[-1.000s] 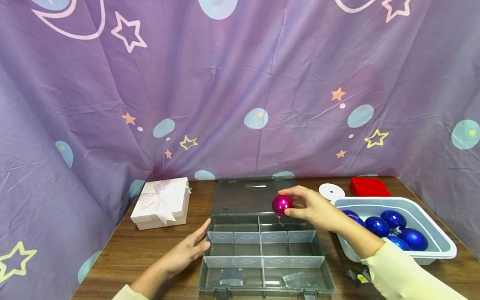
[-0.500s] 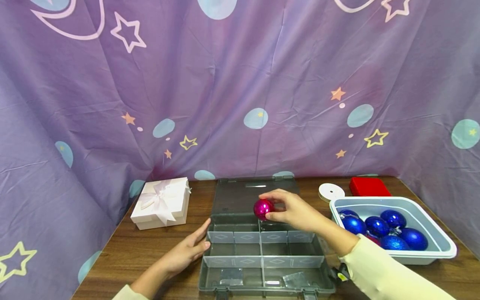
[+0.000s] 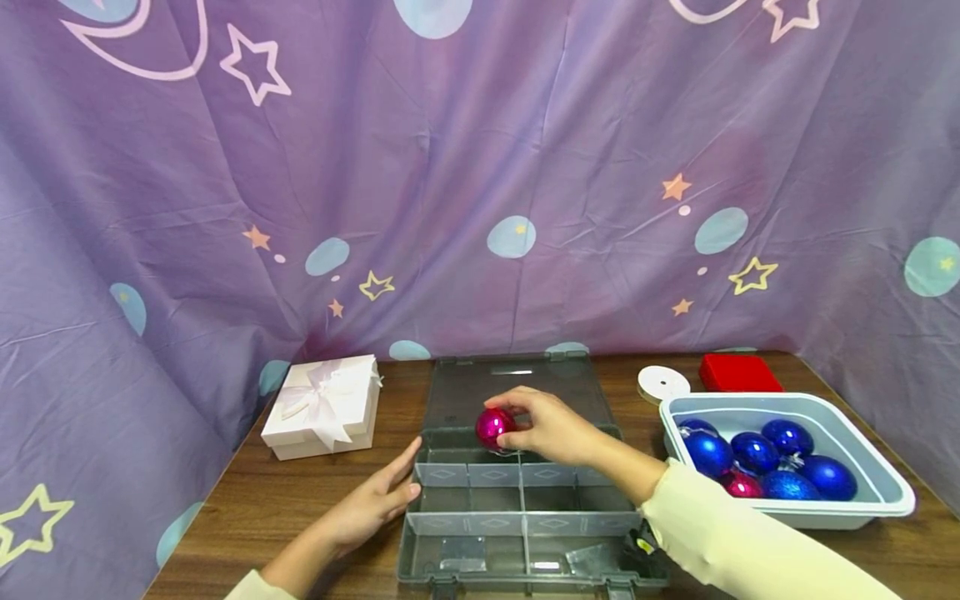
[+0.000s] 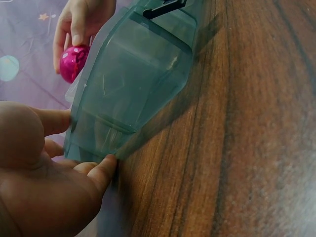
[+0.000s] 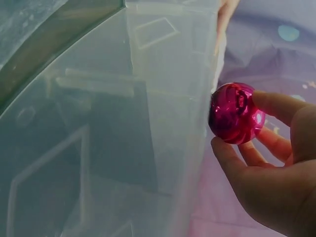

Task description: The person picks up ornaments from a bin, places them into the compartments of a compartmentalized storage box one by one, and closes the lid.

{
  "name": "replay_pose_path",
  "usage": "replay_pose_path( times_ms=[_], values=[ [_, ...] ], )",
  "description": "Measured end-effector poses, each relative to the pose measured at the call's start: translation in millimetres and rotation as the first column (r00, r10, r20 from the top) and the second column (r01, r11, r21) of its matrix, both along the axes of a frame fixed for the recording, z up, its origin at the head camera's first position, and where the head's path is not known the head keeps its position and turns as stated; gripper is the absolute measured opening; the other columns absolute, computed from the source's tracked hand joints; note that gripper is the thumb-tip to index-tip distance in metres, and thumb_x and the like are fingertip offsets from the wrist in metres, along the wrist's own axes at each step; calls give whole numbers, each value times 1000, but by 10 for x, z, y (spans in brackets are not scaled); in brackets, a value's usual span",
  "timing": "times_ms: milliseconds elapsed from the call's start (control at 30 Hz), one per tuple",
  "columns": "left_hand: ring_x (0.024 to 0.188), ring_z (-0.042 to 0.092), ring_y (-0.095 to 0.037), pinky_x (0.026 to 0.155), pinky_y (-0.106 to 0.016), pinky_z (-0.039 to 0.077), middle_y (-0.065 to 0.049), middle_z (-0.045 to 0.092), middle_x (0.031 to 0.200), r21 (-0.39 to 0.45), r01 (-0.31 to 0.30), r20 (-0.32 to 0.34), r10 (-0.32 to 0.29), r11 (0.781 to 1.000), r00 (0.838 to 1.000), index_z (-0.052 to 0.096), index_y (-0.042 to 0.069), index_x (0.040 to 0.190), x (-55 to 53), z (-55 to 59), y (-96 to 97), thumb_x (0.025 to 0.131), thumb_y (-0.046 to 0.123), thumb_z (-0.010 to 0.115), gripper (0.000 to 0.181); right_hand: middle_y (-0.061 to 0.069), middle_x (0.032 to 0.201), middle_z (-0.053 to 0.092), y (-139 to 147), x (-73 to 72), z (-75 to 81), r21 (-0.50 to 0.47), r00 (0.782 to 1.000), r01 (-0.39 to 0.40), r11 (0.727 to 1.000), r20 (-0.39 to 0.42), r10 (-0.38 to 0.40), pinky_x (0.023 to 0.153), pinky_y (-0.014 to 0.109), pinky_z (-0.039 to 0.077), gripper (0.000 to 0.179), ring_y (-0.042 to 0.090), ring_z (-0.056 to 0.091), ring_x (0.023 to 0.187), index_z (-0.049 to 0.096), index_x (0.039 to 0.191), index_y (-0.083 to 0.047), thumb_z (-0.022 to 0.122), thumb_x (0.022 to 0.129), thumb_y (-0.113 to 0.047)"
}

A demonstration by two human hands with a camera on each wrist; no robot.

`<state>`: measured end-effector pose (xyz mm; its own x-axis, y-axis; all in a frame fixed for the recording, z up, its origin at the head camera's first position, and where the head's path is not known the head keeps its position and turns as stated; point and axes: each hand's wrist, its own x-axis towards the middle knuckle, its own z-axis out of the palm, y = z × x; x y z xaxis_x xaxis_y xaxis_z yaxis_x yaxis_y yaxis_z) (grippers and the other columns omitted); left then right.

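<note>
A shiny magenta Christmas bauble [image 3: 493, 428] is pinched between the thumb and fingers of my right hand [image 3: 546, 427], above the back row of the divided organizer box [image 3: 523, 514]. This box is grey, see-through plastic, its lid [image 3: 517, 387] folded back flat behind it. In the right wrist view the bauble [image 5: 234, 113] shows beside the box's clear wall [image 5: 173, 123]. My left hand [image 3: 375, 504] rests against the box's left side with fingers extended; in the left wrist view the fingertips [image 4: 106, 168] touch the box's lower edge. Small clear packets [image 3: 462, 553] lie in the front compartments.
At the right, a pale blue tub [image 3: 885, 483] holds several blue baubles [image 3: 829, 477] and a magenta one [image 3: 741, 483]. Behind it are a white ribbon spool [image 3: 663, 383] and a red box [image 3: 739, 373]. A white gift box [image 3: 322, 406] with a bow stands at the left.
My right hand has carried the magenta bauble leftward and slightly lower, from over the right back compartment to over the left one. My left hand has stayed at the box's side.
</note>
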<state>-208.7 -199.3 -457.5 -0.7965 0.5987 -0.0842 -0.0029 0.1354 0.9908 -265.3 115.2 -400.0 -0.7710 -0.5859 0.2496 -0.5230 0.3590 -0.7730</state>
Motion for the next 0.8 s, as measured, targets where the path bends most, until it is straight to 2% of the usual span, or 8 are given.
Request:
replay_pose_path(
  times_ms=[400, 667, 800],
  values=[
    [153, 7, -47, 122, -55, 20, -29, -13, 167, -1, -6, -11, 6, 1000, 1000, -7, 9, 165, -7, -11, 0, 110, 10, 42, 74, 18, 128, 66, -337, -48, -44, 49, 999, -28, 998, 21, 27, 94, 27, 59, 48, 34, 67, 119, 63, 131, 4, 80, 87, -1],
    [153, 7, -46, 122, -56, 19, -29, -13, 167, 0, -1, -13, 1, 1000, 1000, -7, 8, 165, -2, -13, 7, 110, 10, 42, 74, 15, 119, 72, -552, -82, -110, 72, 999, -50, 996, 13, 50, 95, 30, 59, 46, 32, 68, 117, 65, 128, 4, 81, 86, -1],
    [154, 6, -46, 122, -56, 19, -29, -14, 167, 1, 0, -5, 0, 1000, 1000, -7, 9, 165, 3, -9, 4, 110, 11, 42, 74, 11, 116, 74, -625, -93, -133, 120, 999, -38, 992, -16, 40, 99, 40, 58, 45, 30, 68, 116, 67, 127, 1, 83, 85, -5]
  ],
)
